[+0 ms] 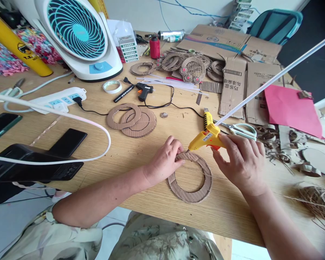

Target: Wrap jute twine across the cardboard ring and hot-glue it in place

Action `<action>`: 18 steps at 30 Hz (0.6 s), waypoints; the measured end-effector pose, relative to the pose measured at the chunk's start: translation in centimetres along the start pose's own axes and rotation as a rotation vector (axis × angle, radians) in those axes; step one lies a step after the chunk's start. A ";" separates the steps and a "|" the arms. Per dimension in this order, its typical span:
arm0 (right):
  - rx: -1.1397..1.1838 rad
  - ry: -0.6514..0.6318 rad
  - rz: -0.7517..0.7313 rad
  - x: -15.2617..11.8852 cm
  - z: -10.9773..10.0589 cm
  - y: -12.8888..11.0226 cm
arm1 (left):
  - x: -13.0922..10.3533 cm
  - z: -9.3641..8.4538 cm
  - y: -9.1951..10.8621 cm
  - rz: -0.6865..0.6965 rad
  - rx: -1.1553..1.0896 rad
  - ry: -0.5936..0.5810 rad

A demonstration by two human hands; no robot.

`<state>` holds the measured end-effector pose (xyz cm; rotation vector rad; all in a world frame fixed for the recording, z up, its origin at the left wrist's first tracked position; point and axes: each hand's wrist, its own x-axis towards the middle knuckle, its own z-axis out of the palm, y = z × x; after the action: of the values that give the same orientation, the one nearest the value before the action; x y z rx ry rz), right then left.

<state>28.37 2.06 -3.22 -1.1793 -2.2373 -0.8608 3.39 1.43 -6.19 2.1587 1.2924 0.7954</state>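
Note:
My right hand [239, 160] is wrapped round a yellow hot glue gun [206, 137], with a long clear glue stick [273, 83] jutting from its back. The gun's nozzle meets the upper edge of a cardboard ring [189, 196] lying flat near the table's front. My left hand [165, 159] pinches the ring's upper left rim, fingers closed, just beside the nozzle. A thin strand crosses the ring. Whether the left fingertips also hold twine is too small to tell. Behind lie another cardboard ring [114, 121] and a cardboard disc [148, 126], partly overlapping.
Scissors [243, 130] lie behind the glue gun. A twine ball [318, 202] and cardboard scraps [284, 144] are at right. A black glue gun [144, 91], tape roll [112, 86], power strip [58, 99] and fan [78, 36] stand further back. A white cable [97, 122] loops at left.

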 end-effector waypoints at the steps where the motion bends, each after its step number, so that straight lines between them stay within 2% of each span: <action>1: 0.001 0.003 0.002 0.0 0.0 0.0 | 0.0 0.0 0.0 0.000 0.002 0.002; 18: 0.004 -0.003 -0.023 0.0 -0.4 0.0 | 0.0 0.1 -0.2 -0.013 -0.004 0.000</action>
<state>28.37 1.80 -2.97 -1.1561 -2.2580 -0.8643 3.36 1.45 -6.40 2.1452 1.3023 0.7919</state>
